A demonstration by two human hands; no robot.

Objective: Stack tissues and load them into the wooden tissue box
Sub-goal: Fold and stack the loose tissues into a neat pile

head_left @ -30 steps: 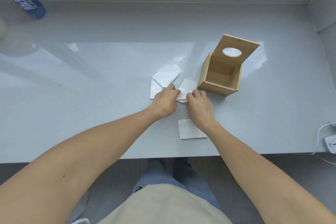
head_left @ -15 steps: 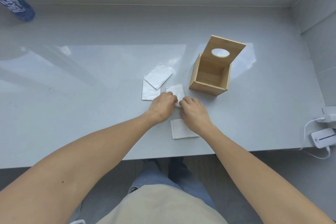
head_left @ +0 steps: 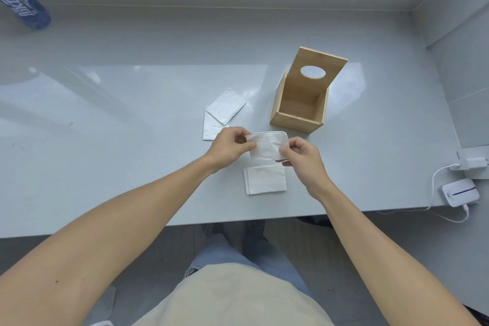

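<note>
A folded white tissue (head_left: 266, 145) hangs a little above the table, pinched at its left edge by my left hand (head_left: 227, 147) and at its right edge by my right hand (head_left: 304, 160). Just below it a second folded tissue (head_left: 265, 179) lies flat near the table's front edge. Two more tissues (head_left: 223, 111) overlap on the table to the left of the wooden tissue box (head_left: 296, 122). The box stands open, its lid with an oval hole (head_left: 313, 71) tilted up at the back. Its inside looks empty.
A blue bottle (head_left: 22, 6) lies at the far left back corner. A white charger and small white device with cable (head_left: 460, 192) sit at the right edge of the grey table (head_left: 105, 140). Walls close the back and right side.
Both hands have lifted the tissue off the table and drawn it toward me, now held spread between them above the near tissue. The view has shifted slightly.
</note>
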